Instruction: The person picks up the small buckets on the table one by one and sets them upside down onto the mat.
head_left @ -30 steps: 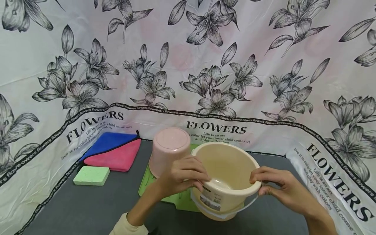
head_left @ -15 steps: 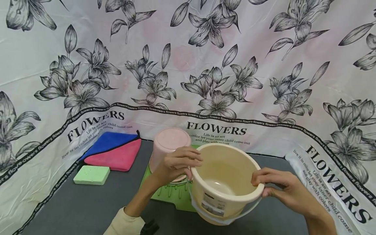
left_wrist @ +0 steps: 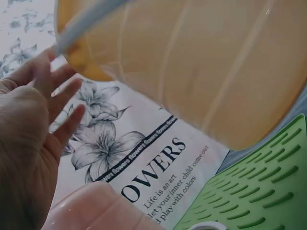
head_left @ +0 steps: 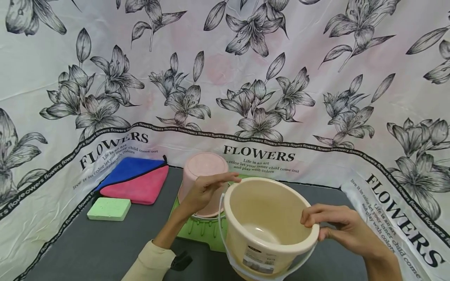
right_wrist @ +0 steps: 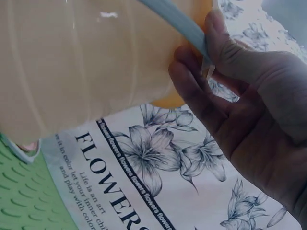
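A cream bucket (head_left: 260, 212) with a printed label (head_left: 259, 259) on its front is tilted, so its inside shows in the head view. My right hand (head_left: 339, 222) pinches its right rim, with fingers inside and thumb outside. At the far left of the rim, my left hand (head_left: 205, 191) has its fingers extended and spread. In the left wrist view, the bucket's pale handle (left_wrist: 93, 21) crosses at the thumb. Behind that hand, a pink bucket (head_left: 205, 166) stands upside down on a green ridged mat (head_left: 197, 230), partly hidden by the hand.
A light green sponge block (head_left: 109, 209) lies on the grey table (head_left: 88, 249) at the left. Behind it is a folded blue and pink cloth (head_left: 137, 183). A white curtain (head_left: 218, 93) printed with flowers runs around the back and sides of the table.
The cream bucket has come nearer and lower in the head view, off the mat, with my right hand on its rim. My left fingers have loosened from the front rim and straightened at the left.
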The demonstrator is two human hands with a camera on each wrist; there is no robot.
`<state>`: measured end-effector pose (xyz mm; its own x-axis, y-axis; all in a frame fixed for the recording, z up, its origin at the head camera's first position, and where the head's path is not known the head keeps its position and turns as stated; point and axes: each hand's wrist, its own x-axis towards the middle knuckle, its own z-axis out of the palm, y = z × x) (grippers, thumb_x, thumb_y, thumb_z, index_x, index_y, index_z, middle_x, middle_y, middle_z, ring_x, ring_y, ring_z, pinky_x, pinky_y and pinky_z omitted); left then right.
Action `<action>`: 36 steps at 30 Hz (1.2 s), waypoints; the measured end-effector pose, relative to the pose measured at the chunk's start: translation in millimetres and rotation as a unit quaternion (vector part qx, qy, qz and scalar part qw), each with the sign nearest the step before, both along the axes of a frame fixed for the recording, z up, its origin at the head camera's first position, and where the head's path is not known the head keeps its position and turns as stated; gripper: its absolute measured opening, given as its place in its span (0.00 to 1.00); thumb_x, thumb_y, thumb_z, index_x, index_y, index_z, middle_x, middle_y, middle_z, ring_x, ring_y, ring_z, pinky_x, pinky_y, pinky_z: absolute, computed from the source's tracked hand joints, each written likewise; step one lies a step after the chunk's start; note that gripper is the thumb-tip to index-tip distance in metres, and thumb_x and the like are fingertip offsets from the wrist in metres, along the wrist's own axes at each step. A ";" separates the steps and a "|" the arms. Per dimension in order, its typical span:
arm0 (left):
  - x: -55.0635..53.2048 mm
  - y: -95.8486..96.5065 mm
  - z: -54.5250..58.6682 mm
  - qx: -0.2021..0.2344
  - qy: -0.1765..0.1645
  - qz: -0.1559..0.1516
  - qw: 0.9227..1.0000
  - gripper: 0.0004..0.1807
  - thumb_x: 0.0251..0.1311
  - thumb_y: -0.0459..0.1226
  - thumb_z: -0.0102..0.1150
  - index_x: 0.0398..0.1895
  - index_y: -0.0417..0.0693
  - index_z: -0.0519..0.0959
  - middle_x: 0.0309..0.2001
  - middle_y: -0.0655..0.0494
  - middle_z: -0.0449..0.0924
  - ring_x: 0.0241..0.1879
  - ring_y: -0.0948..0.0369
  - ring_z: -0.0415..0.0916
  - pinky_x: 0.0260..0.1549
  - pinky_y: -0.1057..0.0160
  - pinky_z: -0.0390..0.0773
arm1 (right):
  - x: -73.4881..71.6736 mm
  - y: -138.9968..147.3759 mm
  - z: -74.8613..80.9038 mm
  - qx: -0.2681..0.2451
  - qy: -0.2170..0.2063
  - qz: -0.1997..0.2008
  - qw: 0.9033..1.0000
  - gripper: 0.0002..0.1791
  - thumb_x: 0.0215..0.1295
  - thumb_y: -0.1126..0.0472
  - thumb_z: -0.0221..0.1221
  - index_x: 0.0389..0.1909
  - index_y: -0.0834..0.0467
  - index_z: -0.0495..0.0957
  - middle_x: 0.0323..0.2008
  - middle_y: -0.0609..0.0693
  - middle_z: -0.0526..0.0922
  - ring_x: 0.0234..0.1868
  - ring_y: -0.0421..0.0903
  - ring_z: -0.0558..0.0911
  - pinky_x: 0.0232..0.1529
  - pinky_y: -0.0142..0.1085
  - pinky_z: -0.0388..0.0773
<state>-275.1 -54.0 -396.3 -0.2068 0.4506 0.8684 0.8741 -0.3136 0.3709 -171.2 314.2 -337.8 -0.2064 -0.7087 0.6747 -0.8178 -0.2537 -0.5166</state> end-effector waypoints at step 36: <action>22.5 45.3 -29.3 0.125 -0.204 0.180 0.954 0.12 0.72 0.28 0.59 0.54 0.37 0.86 0.47 0.38 0.90 0.41 0.60 0.90 0.37 0.59 0.91 | -50.4 -61.7 -71.5 -0.080 -0.064 -0.315 0.944 0.24 0.68 0.81 0.57 0.64 0.71 0.77 0.61 0.56 0.84 0.61 0.38 0.84 0.55 0.28 0.85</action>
<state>-252.6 -8.7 -425.5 -0.6526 0.0758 0.7539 0.7411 -0.1433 0.6559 -221.6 252.5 -409.3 -0.6390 -0.3092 0.7043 -0.7664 0.1786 -0.6170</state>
